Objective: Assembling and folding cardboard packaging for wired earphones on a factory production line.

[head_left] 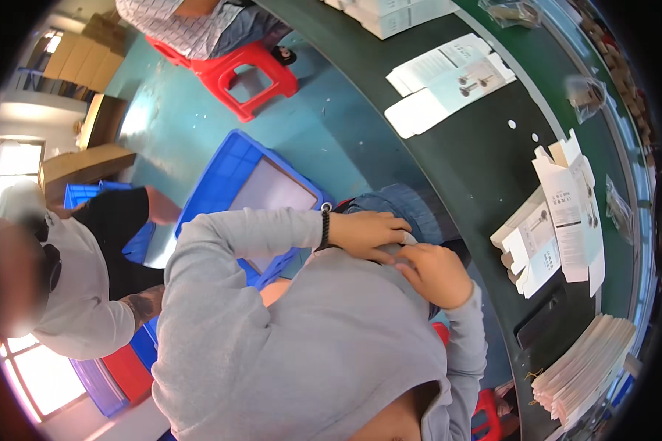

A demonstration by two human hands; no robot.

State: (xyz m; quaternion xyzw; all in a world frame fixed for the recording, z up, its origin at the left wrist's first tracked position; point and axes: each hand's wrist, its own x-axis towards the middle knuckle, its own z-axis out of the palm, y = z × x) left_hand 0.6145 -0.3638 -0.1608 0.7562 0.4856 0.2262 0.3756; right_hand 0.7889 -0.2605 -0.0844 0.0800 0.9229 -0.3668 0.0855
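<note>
Both hands meet at the lower hem of the grey hoodie (324, 301) that I wear, above my lap. My left hand (364, 234), with a dark beaded bracelet at the wrist and a ring, has its fingers bent over the hem. My right hand (438, 273) pinches the cloth beside it, fingertips curled inward. Blue jeans (397, 208) show just beyond the hands. On the dark green table to the right lie partly folded white printed cartons (566, 213) and a smaller one (533, 246), apart from my hands.
Flattened cartons (449, 84), a dark phone (541, 317), a stack of white sheets (585, 367) and clear bags (586, 95) lie along the table (463, 162). A blue crate (232, 158) stands left. A person sits on a red stool (235, 81); another person (81, 287) is at left.
</note>
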